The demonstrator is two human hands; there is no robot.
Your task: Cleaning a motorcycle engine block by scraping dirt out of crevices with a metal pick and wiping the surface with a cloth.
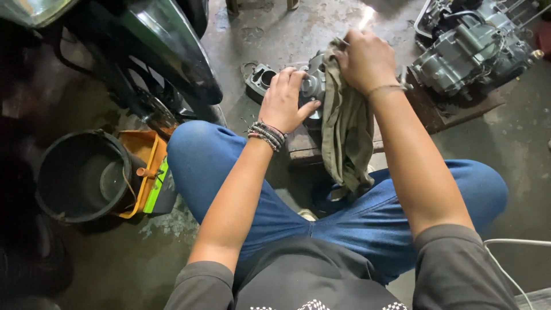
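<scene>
A person sits low on a stained concrete floor (275,34) in blue jeans, knees spread, working between them. The left hand (284,103), beaded bracelets on its wrist, is closed around the near side of a grey metal engine part (313,86), fingers curled over the top and thumb pressed to its face, apparently to steady it. The right hand (367,60) is clenched on a bunch of olive-green rag (344,126), pressing it against the part's far side at about one o'clock; the loose cloth hangs down toward the lap. The part rests on a wooden block (304,146) directly ahead of the person, at twelve o'clock from the lap. It is mostly hidden by hands and cloth, so its long axis cannot be told for sure; one round machined face looks turned toward the person.

Just beyond it at eleven o'clock lies a smaller metal casting (261,77) with a round bore. At two o'clock a whole engine (470,51) sits on a board. At nine o'clock stand a black bucket (83,175) and an orange tray (146,155), beside a dark motorcycle (160,51)
</scene>
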